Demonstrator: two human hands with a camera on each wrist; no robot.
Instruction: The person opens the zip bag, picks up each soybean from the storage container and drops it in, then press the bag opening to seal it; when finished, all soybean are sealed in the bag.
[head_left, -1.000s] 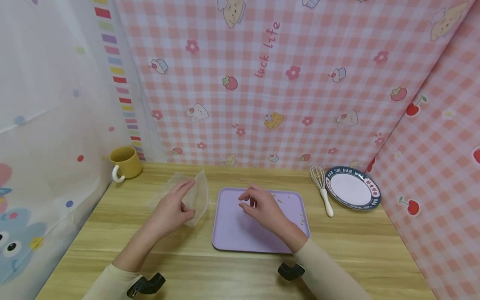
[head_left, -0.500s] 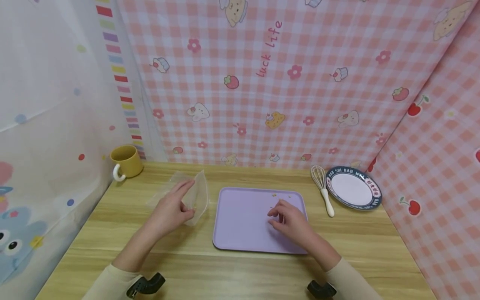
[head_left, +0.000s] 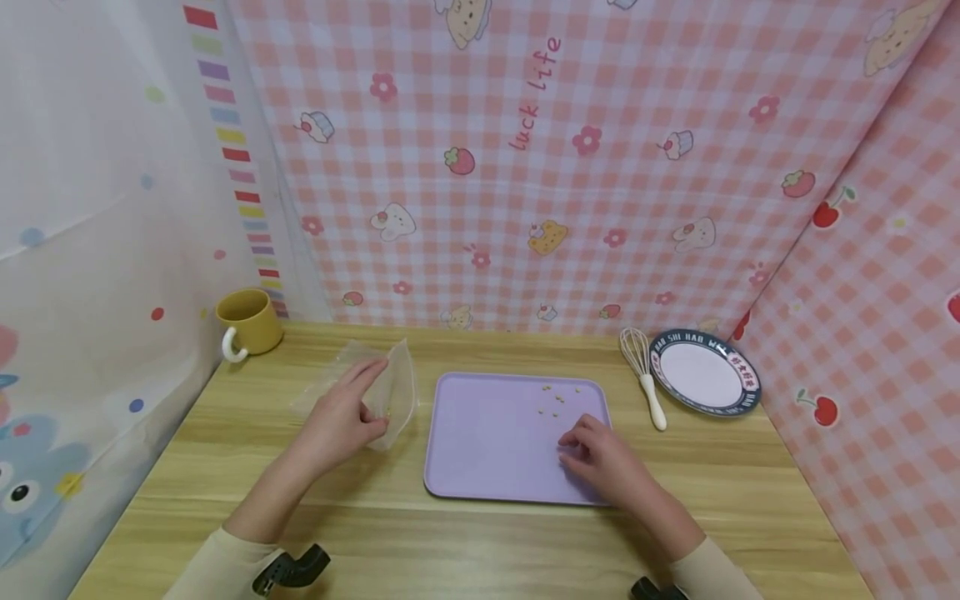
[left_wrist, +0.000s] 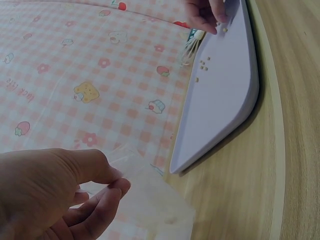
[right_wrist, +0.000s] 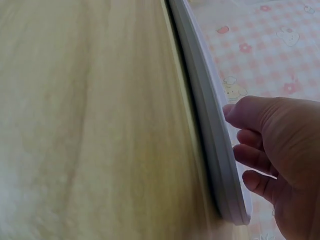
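My left hand [head_left: 341, 423] holds a clear plastic bag [head_left: 404, 392] left of the tray, its mouth spread toward the tray. In the left wrist view, thumb and fingertips pinch the bag [left_wrist: 160, 202]. Small yellow kernels [head_left: 558, 399] lie scattered on the back right part of a lilac tray [head_left: 480, 450]. Low over the tray's right side is my right hand [head_left: 603, 462], its fingers loosely bent with thumb and fingertips apart. The left wrist view shows a kernel [left_wrist: 225, 30] right by those fingertips. The tray's rim [right_wrist: 215, 130] hides part of that spot in the right wrist view.
A yellow mug [head_left: 251, 322] with a white handle stands at the back left. At the back right lie a whisk [head_left: 647, 382] and a dark-rimmed white plate [head_left: 705, 372]. Checked cloth [head_left: 487, 192] walls off the back and right of the wooden table [head_left: 420, 550].
My right hand has moved right and toward the front, from above the tray's middle down to its right side, uncovering several kernels. My left hand stays in place with the bag.
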